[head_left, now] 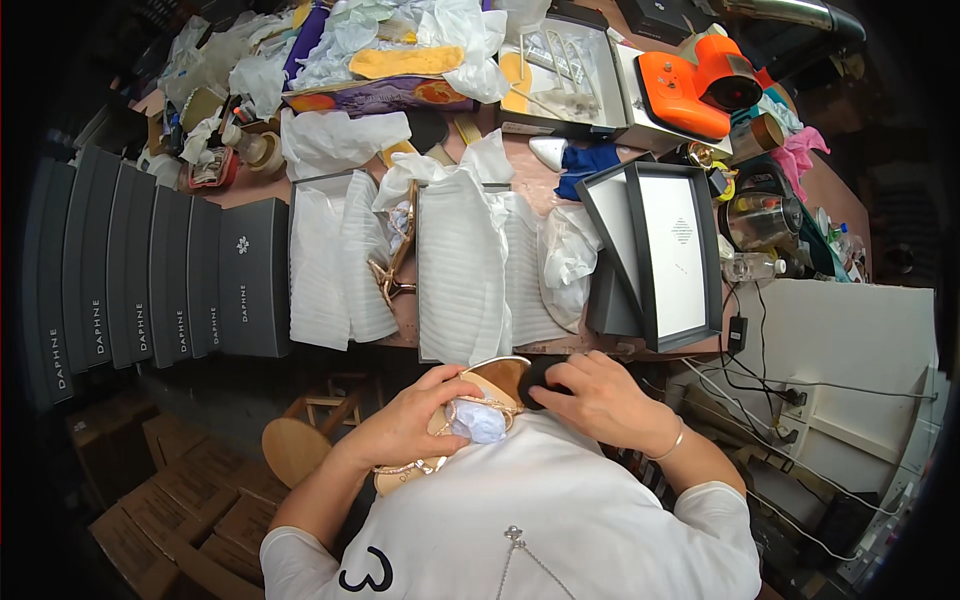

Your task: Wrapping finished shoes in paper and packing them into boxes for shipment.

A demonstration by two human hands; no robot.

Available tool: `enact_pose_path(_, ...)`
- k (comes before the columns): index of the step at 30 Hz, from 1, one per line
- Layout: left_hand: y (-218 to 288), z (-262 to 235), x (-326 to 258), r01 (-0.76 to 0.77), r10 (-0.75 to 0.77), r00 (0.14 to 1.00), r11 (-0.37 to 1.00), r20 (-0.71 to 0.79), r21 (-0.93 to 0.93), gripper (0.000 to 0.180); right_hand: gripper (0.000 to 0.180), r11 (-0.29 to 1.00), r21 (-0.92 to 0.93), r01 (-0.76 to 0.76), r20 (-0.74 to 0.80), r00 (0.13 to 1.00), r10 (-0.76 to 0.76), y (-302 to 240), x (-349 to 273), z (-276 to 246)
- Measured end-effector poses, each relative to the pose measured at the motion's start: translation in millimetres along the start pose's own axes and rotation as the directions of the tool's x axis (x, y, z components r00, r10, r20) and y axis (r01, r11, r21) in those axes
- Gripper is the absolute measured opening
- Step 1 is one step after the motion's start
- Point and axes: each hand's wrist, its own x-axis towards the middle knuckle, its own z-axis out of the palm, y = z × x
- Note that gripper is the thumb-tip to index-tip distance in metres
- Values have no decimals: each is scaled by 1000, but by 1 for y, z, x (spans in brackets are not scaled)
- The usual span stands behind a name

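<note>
Two hands are occupied: left holds one sandal, right pinches one black object.

Hands close together before the torso, fingers curled, forearms angled inward

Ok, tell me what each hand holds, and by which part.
The left hand holds a sandal by its strapped part; the right hand holds a black pad by its right side.
</note>
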Motion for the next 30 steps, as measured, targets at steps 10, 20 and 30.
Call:
enact_pose_path(10,-9,-3,-1,44,-48,998,994,-35,-105,55,33,966,48,-253,-57,965,256,23,-3,-3)
enact_pose_path(20,-12,-8,-5,53,-62,996,992,-70,-117,58,35,975,133,-179,-101,976,193,20,14,-9)
enact_pose_path(30,-17,-14,-9,-68,21,974,976,-226,-205,59,34,997,-7,-72,-266,962,67,31,58,-10)
